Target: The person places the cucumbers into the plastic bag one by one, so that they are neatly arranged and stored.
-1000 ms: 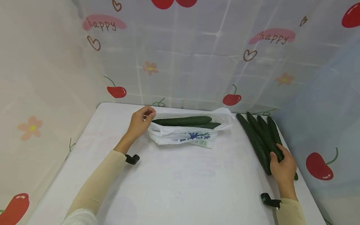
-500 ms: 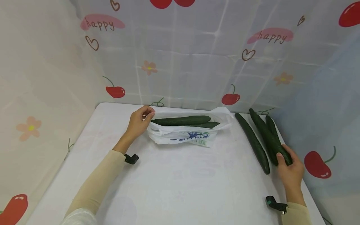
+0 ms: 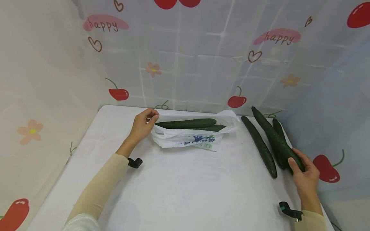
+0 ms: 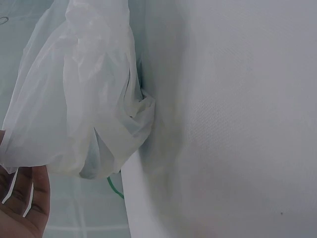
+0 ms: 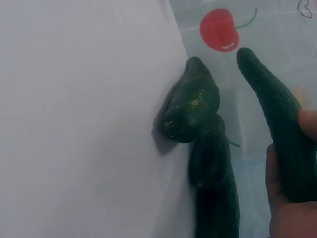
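Observation:
My left hand (image 3: 143, 125) pinches the rim of a white plastic bag (image 3: 167, 141) at its left end. Two dark green cucumbers (image 3: 188, 124) lie lengthwise in the bag's open mouth; the left wrist view shows only the crumpled bag (image 4: 99, 84). On the right, my right hand (image 3: 307, 175) grips a cucumber (image 3: 270, 133) near its lower end, with the thumb on top. In the right wrist view this held cucumber (image 5: 275, 104) is raised off the table. More cucumbers lie below and left of it, the leftmost one (image 3: 260, 147) fully visible, others (image 3: 278, 126) partly hidden behind it.
A white-covered table (image 3: 185, 189) carries everything. Behind it hangs a light curtain (image 3: 185, 70) printed with cherries and flowers, close to the table's back edge and right side. A black camera mount sits on each wrist.
My right hand has drawn a cucumber out of the group, lifting it and shifting to the right. The other cucumbers show more separately. My left hand keeps its grip on the bag.

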`<state>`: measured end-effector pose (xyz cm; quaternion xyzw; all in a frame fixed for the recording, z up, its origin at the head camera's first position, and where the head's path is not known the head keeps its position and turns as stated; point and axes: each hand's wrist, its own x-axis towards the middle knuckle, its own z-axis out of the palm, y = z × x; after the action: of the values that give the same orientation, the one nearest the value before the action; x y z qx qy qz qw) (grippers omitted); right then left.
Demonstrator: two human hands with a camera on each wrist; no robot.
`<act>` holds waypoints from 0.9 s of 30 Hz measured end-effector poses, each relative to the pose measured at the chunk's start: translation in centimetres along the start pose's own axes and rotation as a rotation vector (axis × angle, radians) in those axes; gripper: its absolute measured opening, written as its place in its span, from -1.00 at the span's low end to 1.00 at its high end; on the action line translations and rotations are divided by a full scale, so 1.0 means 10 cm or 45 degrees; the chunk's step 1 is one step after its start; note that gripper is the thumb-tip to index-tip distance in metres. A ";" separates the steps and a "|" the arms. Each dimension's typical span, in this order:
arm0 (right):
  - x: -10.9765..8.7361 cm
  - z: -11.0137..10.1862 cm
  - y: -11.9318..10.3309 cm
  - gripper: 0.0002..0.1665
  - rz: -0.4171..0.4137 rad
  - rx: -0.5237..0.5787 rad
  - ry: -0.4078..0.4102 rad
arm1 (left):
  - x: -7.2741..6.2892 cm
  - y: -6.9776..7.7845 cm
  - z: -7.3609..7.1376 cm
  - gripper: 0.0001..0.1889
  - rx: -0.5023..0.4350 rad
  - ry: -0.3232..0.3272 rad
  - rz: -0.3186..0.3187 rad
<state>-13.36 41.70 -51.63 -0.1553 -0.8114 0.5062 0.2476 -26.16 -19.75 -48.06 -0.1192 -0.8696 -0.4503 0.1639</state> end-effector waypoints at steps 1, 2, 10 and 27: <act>0.00 0.00 -0.01 -0.48 -0.008 0.019 -0.004 | 0.00 0.00 0.00 -0.83 0.000 -0.001 -0.002; 0.00 0.00 -0.02 -0.48 -0.011 0.036 -0.010 | 0.00 0.00 0.00 -0.83 0.000 -0.002 -0.003; -0.04 0.01 -0.17 -0.46 -0.012 0.073 -0.083 | 0.01 0.00 -0.01 -0.85 0.005 0.002 -0.010; -0.09 0.07 -0.41 -0.45 -0.104 0.629 -0.284 | 0.01 0.01 0.01 -0.85 0.012 0.000 -0.003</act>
<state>-13.01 38.85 -48.41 -0.0006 -0.6911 0.6925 0.2070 -26.21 -19.59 -48.06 -0.1173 -0.8718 -0.4465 0.1641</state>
